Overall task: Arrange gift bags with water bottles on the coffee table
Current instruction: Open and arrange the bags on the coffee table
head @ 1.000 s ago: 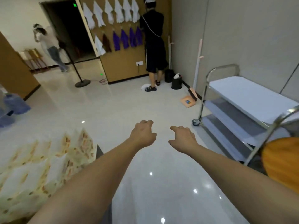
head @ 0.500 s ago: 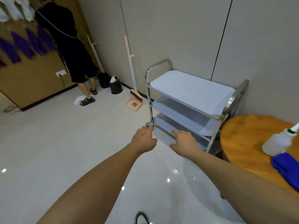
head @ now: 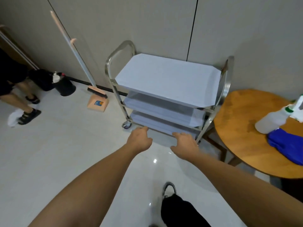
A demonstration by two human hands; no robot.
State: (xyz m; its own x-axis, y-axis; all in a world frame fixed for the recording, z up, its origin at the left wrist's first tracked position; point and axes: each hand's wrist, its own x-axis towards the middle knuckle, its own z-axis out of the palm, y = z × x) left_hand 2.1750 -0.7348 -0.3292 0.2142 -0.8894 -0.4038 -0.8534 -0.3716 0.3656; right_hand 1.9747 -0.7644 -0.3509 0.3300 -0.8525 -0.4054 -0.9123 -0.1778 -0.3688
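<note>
We hold both arms out ahead over the glossy floor, and neither hand grasps anything: the left hand [head: 139, 140] hangs with its fingers loosely curled, the right hand [head: 184, 143] with fingers relaxed and slightly spread. Just beyond them stands a three-tier steel cart [head: 165, 89] against the grey wall panels, its shelves bare. No gift bags or water bottles show anywhere we look. To the right, a round wooden table [head: 242, 125] carries a white spray bottle [head: 275, 119] lying beside a blue cloth [head: 288, 147]. To the left of the cart a broom [head: 77, 56] stands in its peach dustpan [head: 96, 104], near a black bin [head: 64, 86], and another person's legs [head: 21, 95] show at the edge.
</note>
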